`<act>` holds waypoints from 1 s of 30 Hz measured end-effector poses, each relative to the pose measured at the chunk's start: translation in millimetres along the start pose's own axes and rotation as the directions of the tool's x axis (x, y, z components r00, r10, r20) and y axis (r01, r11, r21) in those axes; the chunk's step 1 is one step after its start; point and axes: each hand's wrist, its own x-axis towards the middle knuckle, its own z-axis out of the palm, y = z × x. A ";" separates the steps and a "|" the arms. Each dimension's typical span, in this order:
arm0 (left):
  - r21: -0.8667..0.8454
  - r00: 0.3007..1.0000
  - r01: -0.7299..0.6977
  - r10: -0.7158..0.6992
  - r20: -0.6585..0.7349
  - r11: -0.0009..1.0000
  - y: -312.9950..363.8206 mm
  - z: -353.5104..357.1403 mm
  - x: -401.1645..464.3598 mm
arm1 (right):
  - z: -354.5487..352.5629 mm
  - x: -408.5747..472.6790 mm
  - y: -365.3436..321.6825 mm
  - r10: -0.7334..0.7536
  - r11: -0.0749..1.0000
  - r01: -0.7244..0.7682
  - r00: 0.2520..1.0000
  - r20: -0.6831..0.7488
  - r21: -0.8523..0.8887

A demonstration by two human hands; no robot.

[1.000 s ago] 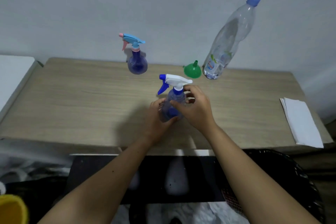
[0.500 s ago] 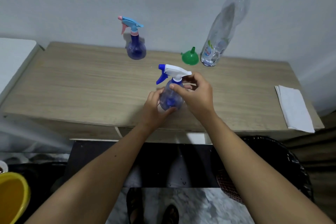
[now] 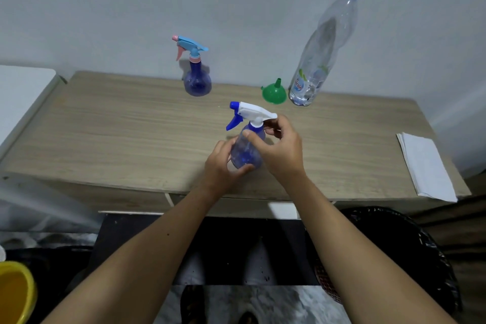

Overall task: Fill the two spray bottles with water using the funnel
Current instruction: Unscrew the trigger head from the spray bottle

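- The near spray bottle (image 3: 247, 150) stands upright on the worktop (image 3: 118, 134), close to the front edge, its long axis vertical. Its white trigger head (image 3: 253, 112) points left, and both hands are on it.
- The left hand (image 3: 223, 163) wraps around the lower left of the round body, fingers curled around it, holding it steady.
- The right hand (image 3: 280, 147) sits at the neck. Its thumb lies across the front just under the blue collar (image 3: 255, 127) and its fingers curl around the back, pinching the collar. The right hand is therefore the one placed to turn the head, which appears to be the step in hand: unscrewing it.
- The head sits directly above the right hand's grip, so once loose it would likely lift straight up along the bottle's axis.
- The green funnel (image 3: 274, 92) rests mouth-down, spout up, beyond the right hand and just beside the tall capped water bottle (image 3: 323, 47).
- The second spray bottle (image 3: 197, 79) stands untouched at the back, its head on.
- Nothing is filled yet, judging by how things lie.
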 end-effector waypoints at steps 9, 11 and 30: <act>-0.046 0.997 0.035 -0.038 -0.073 0.998 -5.6 11.8 -1.2 | 9.8 -2.6 6.5 -0.118 0.993 0.114 0.982 -0.149 -0.035; -0.062 0.997 0.033 -0.038 -0.073 0.998 -6.2 11.9 -1.7 | 7.6 -3.4 8.5 -0.157 0.986 0.150 0.982 -0.102 -0.072; -0.135 0.997 0.073 -0.070 0.030 0.988 -3.9 5.9 -6.5 | -11.5 -10.6 -7.9 -0.095 0.994 0.095 0.995 -0.016 0.046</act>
